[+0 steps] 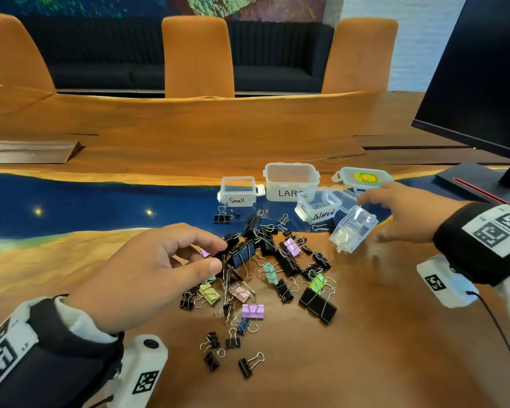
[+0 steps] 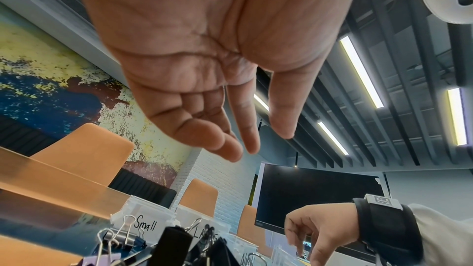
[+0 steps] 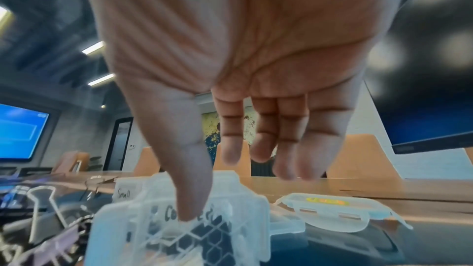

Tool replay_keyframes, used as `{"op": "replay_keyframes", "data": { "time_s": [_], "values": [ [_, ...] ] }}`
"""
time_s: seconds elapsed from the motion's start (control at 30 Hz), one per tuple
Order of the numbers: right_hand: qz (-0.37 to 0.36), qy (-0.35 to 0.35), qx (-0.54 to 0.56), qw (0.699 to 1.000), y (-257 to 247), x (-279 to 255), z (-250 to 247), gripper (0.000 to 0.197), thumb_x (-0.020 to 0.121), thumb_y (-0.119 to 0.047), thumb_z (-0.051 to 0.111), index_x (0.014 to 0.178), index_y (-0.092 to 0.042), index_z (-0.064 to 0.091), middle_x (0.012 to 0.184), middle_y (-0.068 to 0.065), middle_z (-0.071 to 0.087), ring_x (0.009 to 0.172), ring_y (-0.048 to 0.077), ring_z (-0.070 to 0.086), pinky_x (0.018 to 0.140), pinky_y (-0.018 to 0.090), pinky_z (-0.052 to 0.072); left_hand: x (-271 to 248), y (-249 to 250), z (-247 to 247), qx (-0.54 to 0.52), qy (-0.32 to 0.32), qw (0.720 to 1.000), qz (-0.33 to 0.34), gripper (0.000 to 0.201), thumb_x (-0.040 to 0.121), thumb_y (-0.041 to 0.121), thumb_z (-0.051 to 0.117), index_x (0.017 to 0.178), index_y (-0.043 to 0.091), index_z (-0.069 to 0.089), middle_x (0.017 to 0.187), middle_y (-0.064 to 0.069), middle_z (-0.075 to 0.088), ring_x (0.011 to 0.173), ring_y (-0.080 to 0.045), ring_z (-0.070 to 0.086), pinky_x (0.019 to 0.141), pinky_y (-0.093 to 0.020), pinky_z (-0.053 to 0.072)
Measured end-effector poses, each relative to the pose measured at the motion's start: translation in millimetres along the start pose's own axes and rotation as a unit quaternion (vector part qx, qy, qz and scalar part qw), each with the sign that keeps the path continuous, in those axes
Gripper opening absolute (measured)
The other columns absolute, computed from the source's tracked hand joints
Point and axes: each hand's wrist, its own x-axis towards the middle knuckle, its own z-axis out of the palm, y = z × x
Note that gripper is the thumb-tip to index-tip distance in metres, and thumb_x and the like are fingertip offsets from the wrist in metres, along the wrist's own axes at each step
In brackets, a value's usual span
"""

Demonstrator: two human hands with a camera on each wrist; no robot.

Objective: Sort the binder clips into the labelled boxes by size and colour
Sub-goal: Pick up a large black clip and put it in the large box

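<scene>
A pile of binder clips point(image 1: 262, 266), black ones large and small mixed with purple, green, pink and yellow ones, lies on the table point(image 1: 380, 334). Behind it stand open clear boxes labelled "Small" point(image 1: 238, 192), "LARGE" point(image 1: 290, 181) and "Colored" point(image 1: 318, 208). My left hand point(image 1: 218, 254) hovers at the pile's left edge. Its thumb and forefinger are loosely bent and apart, and the left wrist view shows the left hand point(image 2: 268, 141) empty. My right hand point(image 1: 371, 217) is spread over a tipped unlabelled clear box point(image 1: 352, 231). In the blurred right wrist view the right hand point(image 3: 208, 187) has its thumb touching that clear box point(image 3: 179, 230).
A teal-rimmed lid point(image 1: 364, 176) and a clear lid point(image 1: 347, 196) lie behind the boxes. A dark monitor point(image 1: 483, 83) and its base point(image 1: 471, 178) stand at the right. A black cable point(image 1: 501, 334) runs off my right wrist. Orange chairs point(image 1: 198, 57) line the table's far side.
</scene>
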Motion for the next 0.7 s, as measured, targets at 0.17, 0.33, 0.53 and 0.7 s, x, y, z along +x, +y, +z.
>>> {"op": "replay_keyframes", "data": {
  "time_s": [0.17,0.33,0.53,0.7],
  "values": [
    [-0.025,-0.037,0.029,0.999,-4,0,1,0.043,0.072,-0.034,0.085,0.104,-0.043,0.059,0.125,-0.015,0.055,0.114,0.016,0.055,0.099,0.039,0.048,0,0,4,-0.006,-0.008,1.000,0.002,0.023,0.083,0.044,0.073,0.105,0.052,0.071,0.091,0.012,0.071,0.080,-0.009,0.067,0.074,-0.029,0.057],
    [-0.061,-0.022,0.085,0.994,-11,-10,-4,0.025,0.075,-0.027,0.084,0.072,-0.032,0.060,0.117,-0.018,0.064,0.117,0.006,0.057,0.100,0.038,0.046,0,10,12,-0.018,-0.017,1.000,0.011,0.020,0.084,0.041,0.074,0.103,0.046,0.073,0.089,0.016,0.070,0.074,0.000,0.065,0.066,-0.016,0.050],
    [-0.040,-0.007,0.009,0.999,-30,-6,-2,0.035,0.076,-0.043,0.081,0.101,-0.039,0.057,0.118,-0.013,0.054,0.106,0.016,0.055,0.089,0.031,0.046,6,19,24,-0.039,-0.036,0.998,0.030,0.020,0.085,0.036,0.076,0.104,0.043,0.073,0.088,0.010,0.069,0.064,0.000,0.060,0.061,-0.014,0.049],
    [0.020,-0.124,0.011,0.992,-29,0,13,0.049,0.068,-0.055,0.083,0.099,-0.036,0.050,0.103,-0.013,0.058,0.093,0.012,0.058,0.085,0.034,0.050,3,21,23,-0.036,-0.027,0.999,0.030,0.020,0.085,0.035,0.076,0.103,0.043,0.073,0.087,0.014,0.069,0.065,0.003,0.060,0.062,-0.013,0.047]
  ]
}}
